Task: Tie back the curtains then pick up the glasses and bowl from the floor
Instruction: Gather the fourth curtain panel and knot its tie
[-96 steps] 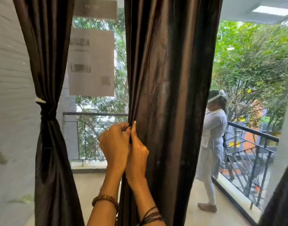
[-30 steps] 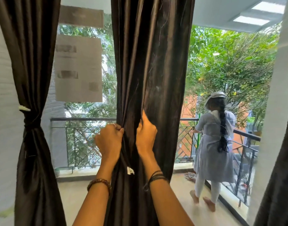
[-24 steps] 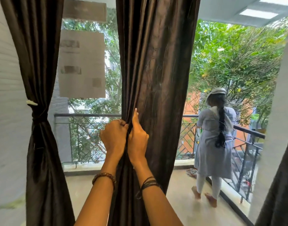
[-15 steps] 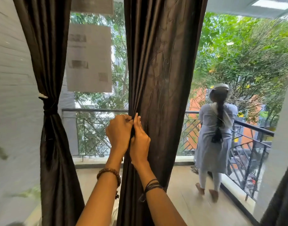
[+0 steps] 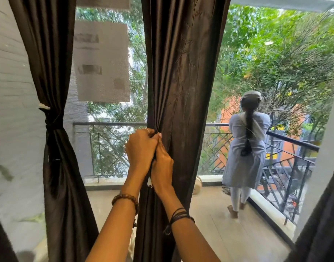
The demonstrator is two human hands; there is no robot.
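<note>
At twelve o'clock my left hand [image 5: 140, 150] and right hand [image 5: 162, 167] clench the dark brown satin curtain [image 5: 183, 82]; loosening either could spill the gathered folds.

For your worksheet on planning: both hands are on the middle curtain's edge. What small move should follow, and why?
Probably gather the middle curtain into a bunch: the left hand and right hand only pinch its edge, it hangs loose, while the left curtain is already tied.

Daylit balcony [image 5: 238, 229] with black railing [image 5: 292, 141], green trees [image 5: 275, 53] beyond.
</note>
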